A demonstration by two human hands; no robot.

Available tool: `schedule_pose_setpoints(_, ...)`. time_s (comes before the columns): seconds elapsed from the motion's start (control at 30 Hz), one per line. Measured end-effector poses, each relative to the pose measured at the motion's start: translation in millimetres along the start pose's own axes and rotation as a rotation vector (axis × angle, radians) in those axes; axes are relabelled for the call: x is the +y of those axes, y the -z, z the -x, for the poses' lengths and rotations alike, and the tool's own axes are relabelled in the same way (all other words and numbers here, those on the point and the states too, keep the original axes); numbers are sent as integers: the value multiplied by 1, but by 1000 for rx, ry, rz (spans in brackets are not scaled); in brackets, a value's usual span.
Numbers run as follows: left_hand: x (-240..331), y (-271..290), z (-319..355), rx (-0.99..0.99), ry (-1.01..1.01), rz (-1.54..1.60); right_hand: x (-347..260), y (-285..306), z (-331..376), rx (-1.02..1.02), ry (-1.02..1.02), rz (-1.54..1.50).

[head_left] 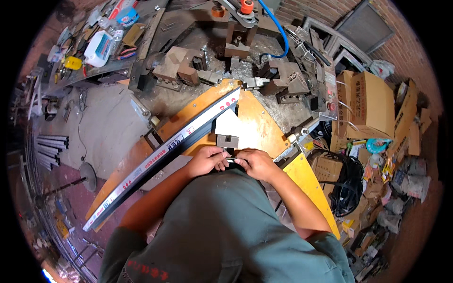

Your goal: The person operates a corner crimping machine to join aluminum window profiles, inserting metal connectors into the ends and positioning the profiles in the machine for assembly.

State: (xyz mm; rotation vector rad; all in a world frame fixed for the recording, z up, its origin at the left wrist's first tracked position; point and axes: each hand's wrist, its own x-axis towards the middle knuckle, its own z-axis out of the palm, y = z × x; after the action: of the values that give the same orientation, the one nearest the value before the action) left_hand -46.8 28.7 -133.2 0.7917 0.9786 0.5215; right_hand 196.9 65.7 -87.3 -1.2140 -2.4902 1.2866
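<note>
Small piece: a little bar or strip (230,160), pale and shiny where it shows; its ends are hidden by fingers, so its full shape cannot be told.
Where it is: between the two hands, close in front of the person's body, just below a grey slotted metal block (221,141).
Left hand (207,161): thumb and fingers drawn together on the small piece's left end.
Right hand (257,164): fingers curled, thumb and fingertips narrowed on its right end.
Long profile: a dark bar (155,158) with white film along it, lying slanted across the orange-yellow table (262,120), its far end near the machine (236,40).
Jug: white plastic (98,48), on the side table (106,70) at upper left; its contents cannot be told.
Other containers: a clear bottle (116,41) right beside the jug, a blue tub (127,16) beyond them, a small yellow container (72,62) nearer the edge.
Carton: a brown cardboard box (377,108) at right, its inside out of sight.
Labels and writing: blue-and-white label on the jug; red and dark characters along the film; dark characters on the carton; red characters on the grey-green garment (222,207).
</note>
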Motion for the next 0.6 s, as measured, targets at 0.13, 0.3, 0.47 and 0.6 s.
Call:
schedule_pose_setpoints(0.13, 7, 9, -6, -47, 62, 43, -13, -7, 3, 76, -86, -34)
schedule_pose_setpoints(0.3, 11, 17, -7, -166, 100, 52, -28, -6, 8, 72, -169, -16)
schedule_pose_setpoints(0.47, 8, 17, -9, -222, 94, 64, -31, -9, 13, 116, -199, -26)
schedule_pose_setpoints(0.6, 11, 14, -6, -193, 76, 53, -22, -11, 11, 149, -128, -43)
